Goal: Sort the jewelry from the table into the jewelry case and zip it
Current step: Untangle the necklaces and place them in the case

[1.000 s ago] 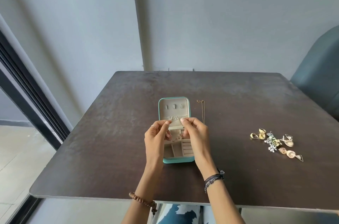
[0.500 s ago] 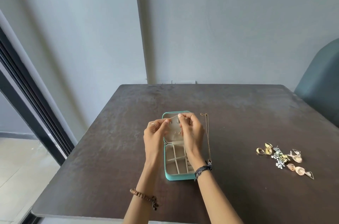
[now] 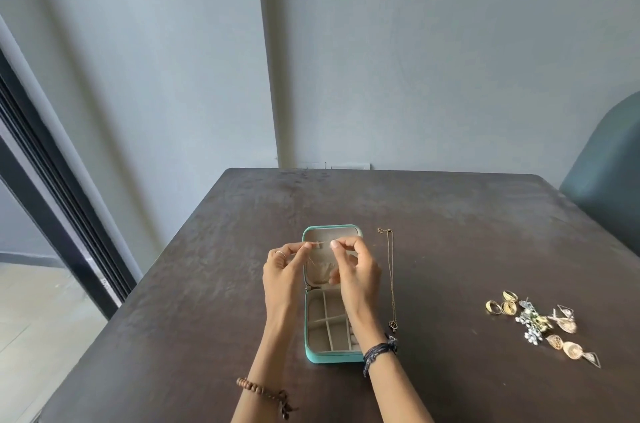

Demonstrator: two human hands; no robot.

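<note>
Two hands work above the open jewelry case (image 3: 330, 325) on the tabletop (image 3: 450, 232): left hand (image 3: 282, 275) and right hand (image 3: 353, 272) each pinch an end of a fine chain (image 3: 318, 243). A necklace (image 3: 391, 278) lies just right of the right hand, loose jewelry (image 3: 540, 325) farther right. Keeping the chain taut should ease hooking it inside the lid.

We see a matt, mottled dark worktop (image 3: 450, 249), a case (image 3: 313, 358) lined in soft beige cloth below our fingers (image 3: 334, 243), and shiny metal jewelry (image 3: 540, 325) to their right.
</note>
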